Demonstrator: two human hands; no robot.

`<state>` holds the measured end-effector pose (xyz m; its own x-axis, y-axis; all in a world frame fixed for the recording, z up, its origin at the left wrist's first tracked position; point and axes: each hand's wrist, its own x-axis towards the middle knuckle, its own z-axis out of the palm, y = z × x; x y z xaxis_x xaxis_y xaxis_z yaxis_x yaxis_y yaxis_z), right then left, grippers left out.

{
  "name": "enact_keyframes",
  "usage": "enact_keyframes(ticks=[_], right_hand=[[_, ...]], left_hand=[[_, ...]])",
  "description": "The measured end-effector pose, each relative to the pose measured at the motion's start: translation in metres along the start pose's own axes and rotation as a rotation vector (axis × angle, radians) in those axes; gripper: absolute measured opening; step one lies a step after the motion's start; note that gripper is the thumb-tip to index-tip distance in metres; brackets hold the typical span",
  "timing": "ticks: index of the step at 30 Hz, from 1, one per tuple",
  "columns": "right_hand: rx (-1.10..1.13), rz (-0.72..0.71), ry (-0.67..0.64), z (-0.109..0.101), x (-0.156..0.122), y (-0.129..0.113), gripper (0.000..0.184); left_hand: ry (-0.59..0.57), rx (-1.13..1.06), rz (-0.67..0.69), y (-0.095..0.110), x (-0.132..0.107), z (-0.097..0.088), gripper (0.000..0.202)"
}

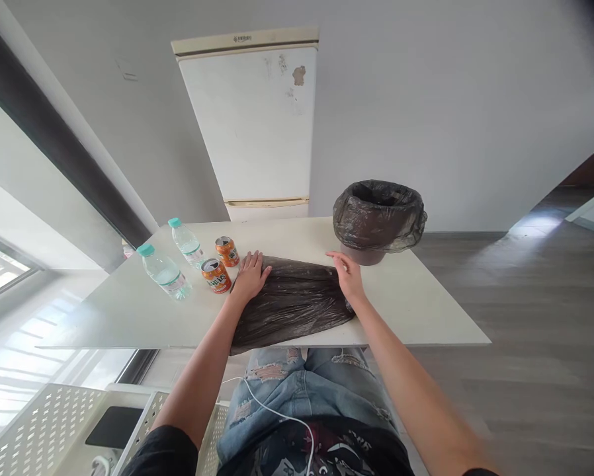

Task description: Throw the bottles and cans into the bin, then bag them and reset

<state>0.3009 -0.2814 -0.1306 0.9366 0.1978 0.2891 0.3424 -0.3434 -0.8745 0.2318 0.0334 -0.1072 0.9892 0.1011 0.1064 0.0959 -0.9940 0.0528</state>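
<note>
A dark, translucent garbage bag (292, 301) lies flattened and wrinkled across the table, its near left corner hanging over the front edge. My left hand (250, 274) rests flat on the bag's left part, fingers spread. At the bag's right end is my right hand (347, 274), on its side with loosely bent fingers, the index pointing left; I see nothing pinched in it. Just behind it stands a brown trash bin (361, 254), lined with another dark garbage bag (376, 218) folded over its rim.
Left of the bag stand two orange cans (216, 276) and two clear bottles (165, 274) with teal caps. The white table (426, 317) has a front edge close to my legs. A white fridge (257, 125) is behind it; a white perforated basket (53, 423) sits lower left.
</note>
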Motion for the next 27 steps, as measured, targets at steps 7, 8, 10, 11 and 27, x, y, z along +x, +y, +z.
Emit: enact_keyframes(ticks=[7,8,10,11,27], right_hand=[[-0.227,-0.231,-0.175,-0.063,-0.030,-0.013,0.035],[-0.247,-0.251,-0.274,-0.070,-0.042,-0.011,0.036],[-0.300,-0.270,-0.414,-0.079,-0.067,-0.003,0.041],[-0.336,-0.275,-0.456,-0.082,-0.080,0.002,0.046],[-0.333,-0.531,-0.256,-0.100,-0.157,0.032,0.019]], left_hand=[[0.029,-0.069,0.071,0.020,-0.050,-0.072,0.034],[-0.024,-0.074,0.099,0.020,-0.065,-0.080,0.035],[-0.159,-0.078,0.210,0.016,-0.097,-0.092,0.035],[-0.214,-0.078,0.257,0.012,-0.112,-0.095,0.035],[-0.033,-0.071,0.415,0.002,-0.201,-0.110,0.030]])
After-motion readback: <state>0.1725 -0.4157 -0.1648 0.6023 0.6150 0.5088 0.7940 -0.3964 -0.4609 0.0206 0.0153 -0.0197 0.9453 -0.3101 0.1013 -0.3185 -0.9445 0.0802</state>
